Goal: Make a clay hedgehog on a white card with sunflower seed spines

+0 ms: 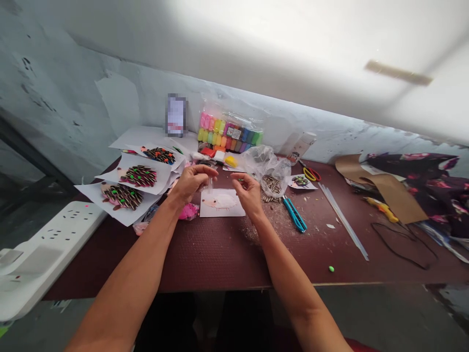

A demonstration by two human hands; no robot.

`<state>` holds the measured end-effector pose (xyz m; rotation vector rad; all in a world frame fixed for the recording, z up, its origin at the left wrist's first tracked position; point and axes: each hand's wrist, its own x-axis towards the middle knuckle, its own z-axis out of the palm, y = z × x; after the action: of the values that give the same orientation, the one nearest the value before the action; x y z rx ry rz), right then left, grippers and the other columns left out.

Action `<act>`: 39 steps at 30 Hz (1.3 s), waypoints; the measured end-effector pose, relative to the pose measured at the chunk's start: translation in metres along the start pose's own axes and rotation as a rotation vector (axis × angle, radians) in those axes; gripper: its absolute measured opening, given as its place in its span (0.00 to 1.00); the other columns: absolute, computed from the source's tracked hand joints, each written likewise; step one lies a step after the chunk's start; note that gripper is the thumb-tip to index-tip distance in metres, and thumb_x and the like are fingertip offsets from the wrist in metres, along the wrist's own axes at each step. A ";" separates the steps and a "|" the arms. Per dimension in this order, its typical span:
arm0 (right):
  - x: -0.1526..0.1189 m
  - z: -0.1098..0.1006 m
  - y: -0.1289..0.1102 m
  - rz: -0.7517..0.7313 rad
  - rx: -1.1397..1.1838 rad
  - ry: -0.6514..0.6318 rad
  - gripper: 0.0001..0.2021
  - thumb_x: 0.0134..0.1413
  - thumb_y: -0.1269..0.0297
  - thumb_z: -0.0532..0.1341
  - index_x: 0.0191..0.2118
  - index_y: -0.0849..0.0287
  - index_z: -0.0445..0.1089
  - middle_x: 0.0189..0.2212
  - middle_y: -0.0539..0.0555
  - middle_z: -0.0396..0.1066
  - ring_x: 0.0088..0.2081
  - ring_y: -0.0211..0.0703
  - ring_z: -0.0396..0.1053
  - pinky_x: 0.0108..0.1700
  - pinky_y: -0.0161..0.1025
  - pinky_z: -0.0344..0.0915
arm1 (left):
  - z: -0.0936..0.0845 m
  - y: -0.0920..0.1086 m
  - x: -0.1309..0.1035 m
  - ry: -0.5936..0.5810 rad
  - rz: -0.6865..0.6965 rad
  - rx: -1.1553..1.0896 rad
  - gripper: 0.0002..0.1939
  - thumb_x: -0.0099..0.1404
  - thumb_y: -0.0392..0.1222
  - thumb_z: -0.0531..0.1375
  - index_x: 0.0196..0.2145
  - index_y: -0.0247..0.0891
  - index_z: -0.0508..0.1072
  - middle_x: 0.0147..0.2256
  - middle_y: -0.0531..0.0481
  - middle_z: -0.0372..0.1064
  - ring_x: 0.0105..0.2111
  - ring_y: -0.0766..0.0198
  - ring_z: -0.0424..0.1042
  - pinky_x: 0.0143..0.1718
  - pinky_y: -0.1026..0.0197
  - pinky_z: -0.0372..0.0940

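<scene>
A white card [221, 208] with a hedgehog drawing lies on the table between my hands, its body outline pale and its legs thin brown lines. Above the card's left corner, my left hand [188, 186] has its thumb and forefinger closed. A small see-through piece [210, 183] shows at those fingertips, too faint to name. Over the card's right edge my right hand [249, 193] is raised, fingers curled with a gap towards the thumb, and I see nothing held in it. Pink clay [189, 211] in a wrapper rests beside my left wrist.
Sunflower seeds [271, 185] spill from a plastic bag [262, 159]. A blue utility knife [294, 214], scissors [311, 174], glue sticks [344, 222] and a yellow glue gun [383, 209] lie rightward. Finished hedgehog cards [126, 215] and a power strip [51, 249] are left; clay packs [230, 134] stand behind.
</scene>
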<state>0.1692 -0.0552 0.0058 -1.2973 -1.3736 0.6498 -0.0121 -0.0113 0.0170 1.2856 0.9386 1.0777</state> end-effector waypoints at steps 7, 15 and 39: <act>-0.002 0.007 0.000 -0.013 0.050 -0.101 0.06 0.51 0.62 0.59 0.30 0.57 0.71 0.34 0.53 0.72 0.33 0.40 0.65 0.34 0.36 0.61 | 0.002 0.001 0.000 -0.086 -0.069 0.103 0.14 0.53 0.50 0.61 0.24 0.35 0.75 0.19 0.52 0.66 0.16 0.72 0.52 0.17 0.65 0.45; -0.003 0.009 0.001 -0.124 0.023 -0.083 0.13 0.51 0.52 0.66 0.27 0.57 0.74 0.33 0.53 0.71 0.32 0.38 0.65 0.32 0.35 0.61 | 0.004 0.005 -0.008 -0.338 -0.188 0.184 0.24 0.59 0.61 0.62 0.20 0.37 0.67 0.12 0.61 0.43 0.13 0.75 0.42 0.16 0.66 0.36; -0.008 0.010 -0.004 -0.073 0.104 -0.101 0.14 0.50 0.51 0.67 0.30 0.57 0.71 0.26 0.48 0.70 0.25 0.34 0.60 0.29 0.34 0.59 | 0.003 0.003 -0.006 -0.267 -0.210 0.062 0.16 0.54 0.52 0.67 0.24 0.35 0.73 0.16 0.59 0.55 0.14 0.75 0.47 0.17 0.65 0.40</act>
<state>0.1570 -0.0605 0.0043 -1.1402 -1.4430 0.7356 -0.0110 -0.0179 0.0200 1.3117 0.8856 0.6995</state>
